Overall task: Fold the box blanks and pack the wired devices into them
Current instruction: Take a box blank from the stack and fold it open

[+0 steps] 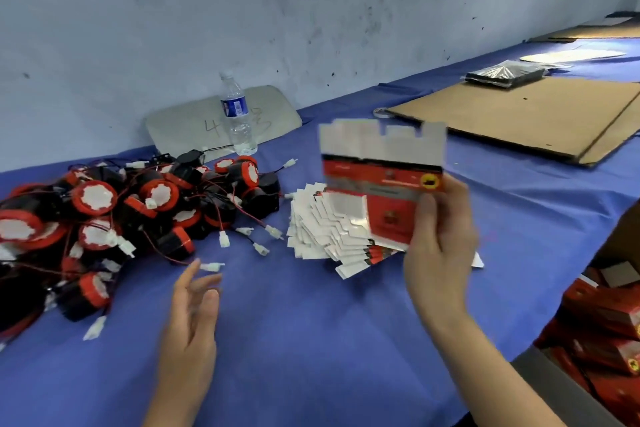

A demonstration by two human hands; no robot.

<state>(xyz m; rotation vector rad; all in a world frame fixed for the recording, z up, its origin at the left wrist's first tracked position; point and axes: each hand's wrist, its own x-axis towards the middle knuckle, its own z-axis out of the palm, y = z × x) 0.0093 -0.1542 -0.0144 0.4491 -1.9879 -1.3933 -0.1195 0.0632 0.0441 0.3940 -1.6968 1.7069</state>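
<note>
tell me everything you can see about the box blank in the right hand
The box blank is a flat, unfolded sheet of thin printed card: red with a black band, a yellow round mark and plain white flaps along its top edge. The right hand pinches its lower right corner and holds it upright above the fanned stack of blanks. It is motion-blurred, so the print is unreadable.

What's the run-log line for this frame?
step: flat box blank lifted, unfolded | right hand: grips blank | left hand: open, over table | wired devices: piled, unpacked | blank stack: on table
</note>
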